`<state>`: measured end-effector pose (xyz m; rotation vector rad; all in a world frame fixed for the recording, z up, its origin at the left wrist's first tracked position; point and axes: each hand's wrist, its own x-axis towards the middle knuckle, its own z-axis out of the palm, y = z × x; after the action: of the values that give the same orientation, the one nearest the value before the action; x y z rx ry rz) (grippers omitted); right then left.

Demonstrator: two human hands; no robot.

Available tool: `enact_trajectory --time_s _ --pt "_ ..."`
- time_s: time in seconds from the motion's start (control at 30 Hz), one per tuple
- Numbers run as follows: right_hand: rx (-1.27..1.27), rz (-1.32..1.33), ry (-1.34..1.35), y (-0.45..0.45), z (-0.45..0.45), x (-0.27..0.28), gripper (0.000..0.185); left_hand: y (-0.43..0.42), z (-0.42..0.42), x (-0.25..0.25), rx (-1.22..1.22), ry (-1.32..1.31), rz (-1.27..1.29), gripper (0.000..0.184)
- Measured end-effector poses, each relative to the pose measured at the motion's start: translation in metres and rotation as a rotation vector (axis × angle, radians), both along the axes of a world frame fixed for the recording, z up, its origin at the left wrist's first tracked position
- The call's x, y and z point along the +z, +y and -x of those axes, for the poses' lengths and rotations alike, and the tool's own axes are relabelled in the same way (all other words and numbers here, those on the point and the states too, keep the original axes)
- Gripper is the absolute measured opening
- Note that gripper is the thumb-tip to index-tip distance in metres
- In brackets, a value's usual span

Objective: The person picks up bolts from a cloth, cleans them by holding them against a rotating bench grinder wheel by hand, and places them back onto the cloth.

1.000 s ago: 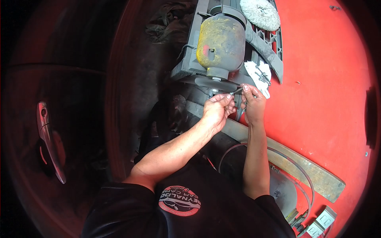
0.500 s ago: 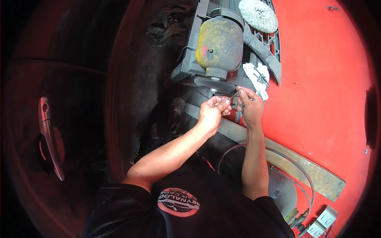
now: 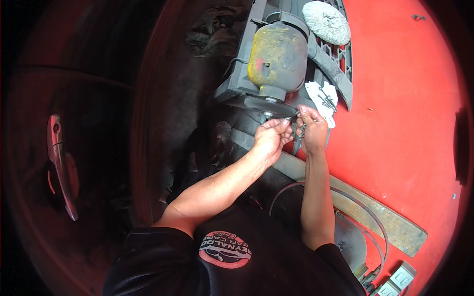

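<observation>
A slim, dark metal rod [image 3: 292, 117] is located between the fingertips of both hands, just beside the edge of a thin, dark grey disc [image 3: 254, 102]; contact with the disc cannot be determined. The left hand [image 3: 270, 139] pinches the rod's near end between thumb and fingers. The right hand [image 3: 314, 132] pinches the opposite end, with the remaining fingers curled inward; small metal pieces show at these fingers, too small to identify.

The disc is mounted on the shaft of a rounded, worn yellow-and-grey motor housing [image 3: 279, 56]. To the right of the disc, small dark metal fasteners [image 3: 327, 101] lie on a crumpled white cloth [image 3: 313, 90]. A round, fluffy white pad [image 3: 326, 22] lies beyond. A long, flat wooden board [image 3: 380, 217] extends diagonally against a flat red surface [image 3: 395, 123], passing behind the right forearm.
</observation>
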<state>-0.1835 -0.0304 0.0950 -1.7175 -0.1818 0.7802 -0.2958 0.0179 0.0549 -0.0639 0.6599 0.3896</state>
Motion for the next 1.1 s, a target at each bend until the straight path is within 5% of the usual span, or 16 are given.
enact_trajectory --time_s 0.1,0.17,0.27,0.43,0.6,1.1 --pt "0.023 0.161 -0.181 -0.007 0.000 0.004 0.027 -0.014 -0.011 -0.023 0.014 -0.085 0.016 0.011" --pt "0.032 0.155 0.071 -0.019 -0.012 0.001 0.030 -0.022 -0.017 -0.020 0.045 -0.015 -0.142 0.014" --pt "0.194 0.026 0.023 -0.050 -0.046 -0.024 0.032 -0.021 -0.016 -0.005 0.094 0.109 -0.143 0.017" --pt "0.227 0.156 0.119 -0.066 -0.028 -0.031 0.039 -0.037 -0.018 -0.036 -0.324 0.383 -0.472 0.012" --pt "0.381 0.234 0.239 -0.057 0.019 -0.058 0.038 -0.039 0.000 -0.084 -0.658 0.258 -0.340 0.020" --pt "0.661 0.311 0.440 -0.044 0.065 -0.107 0.033 -0.002 0.062 -0.134 -0.516 0.481 -0.723 0.015"
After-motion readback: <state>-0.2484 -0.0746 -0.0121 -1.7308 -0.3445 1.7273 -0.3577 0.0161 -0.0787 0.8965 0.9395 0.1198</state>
